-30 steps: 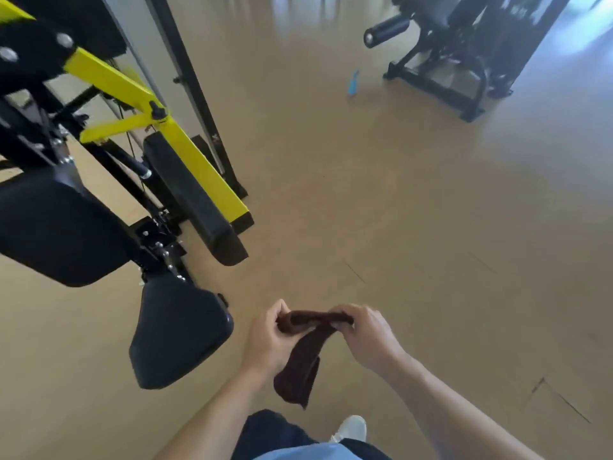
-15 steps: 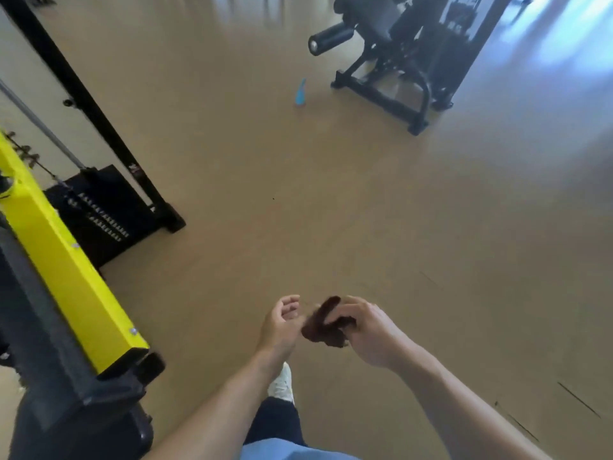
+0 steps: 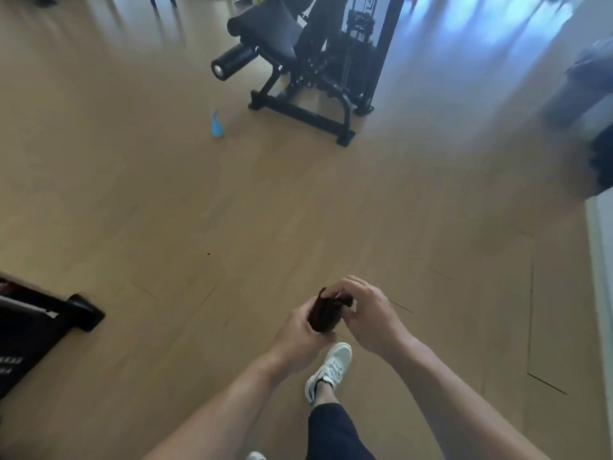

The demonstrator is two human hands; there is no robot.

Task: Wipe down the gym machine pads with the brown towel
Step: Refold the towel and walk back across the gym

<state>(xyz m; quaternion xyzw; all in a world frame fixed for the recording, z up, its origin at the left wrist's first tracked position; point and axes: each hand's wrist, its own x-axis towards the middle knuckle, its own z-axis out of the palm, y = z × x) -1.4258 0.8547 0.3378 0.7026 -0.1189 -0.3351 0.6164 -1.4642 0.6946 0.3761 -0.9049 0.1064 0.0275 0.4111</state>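
The brown towel (image 3: 324, 313) is bunched into a small dark wad between both hands, low in the middle of the view. My left hand (image 3: 300, 333) grips it from below and the left. My right hand (image 3: 366, 315) pinches its top edge with thumb and fingers. Far ahead stands a black gym machine (image 3: 311, 61) with a dark seat pad (image 3: 265, 26) and a round roller pad (image 3: 234, 61). It lies well beyond arm's reach.
A blue spray bottle (image 3: 217, 126) stands on the tan floor left of that machine's base. The black foot of another machine (image 3: 49, 323) juts in at the lower left. Dark blurred shapes (image 3: 593, 104) sit at the right edge. My white shoe (image 3: 330, 370) is below my hands.
The view has swung right, away from the yellow machine, and closer to the far black machine. The hanging towel has been gathered into a tight wad, and my left hand now grips it.
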